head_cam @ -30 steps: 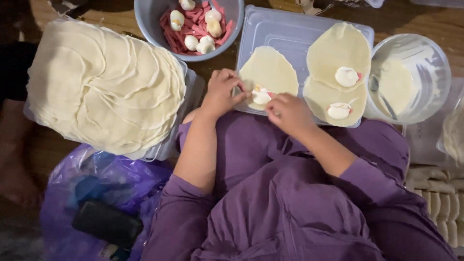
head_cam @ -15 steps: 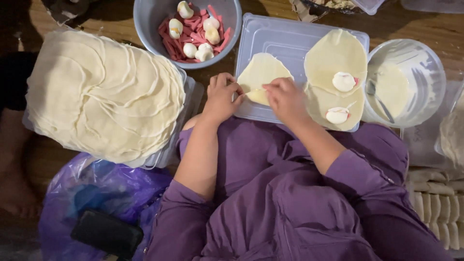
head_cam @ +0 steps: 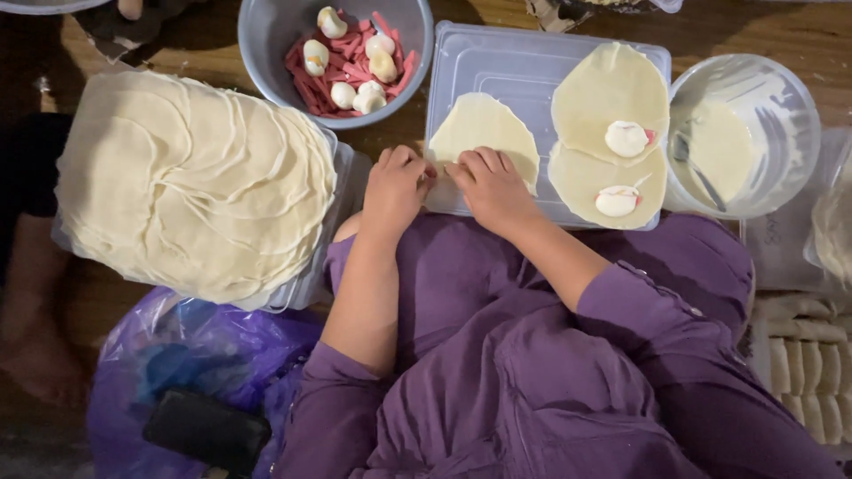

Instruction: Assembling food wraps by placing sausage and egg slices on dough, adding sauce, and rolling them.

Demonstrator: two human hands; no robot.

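My left hand [head_cam: 396, 188] and my right hand [head_cam: 490, 186] sit side by side on the near edge of a thin round pale wrapper [head_cam: 486, 131], fingers curled over its folded edge. The filling is hidden under my fingers. The wrapper lies on a clear plastic lid [head_cam: 515, 62] used as a board. Two more wrappers [head_cam: 603, 89] lie to the right on the lid, each with a boiled egg half [head_cam: 627, 138] and a pink strip on it.
A big stack of wrappers [head_cam: 191, 182] sits at left. A grey bowl [head_cam: 266, 35] of pink strips and eggs stands at the top. A white bowl [head_cam: 781, 106] with paste and a spoon is at right. Finished rolls [head_cam: 803, 355] lie at lower right. A purple bag [head_cam: 186, 364] is at lower left.
My hands have folded the wrapper's near edge over the egg filling, which is now covered. Both hands have moved closer together on the fold.
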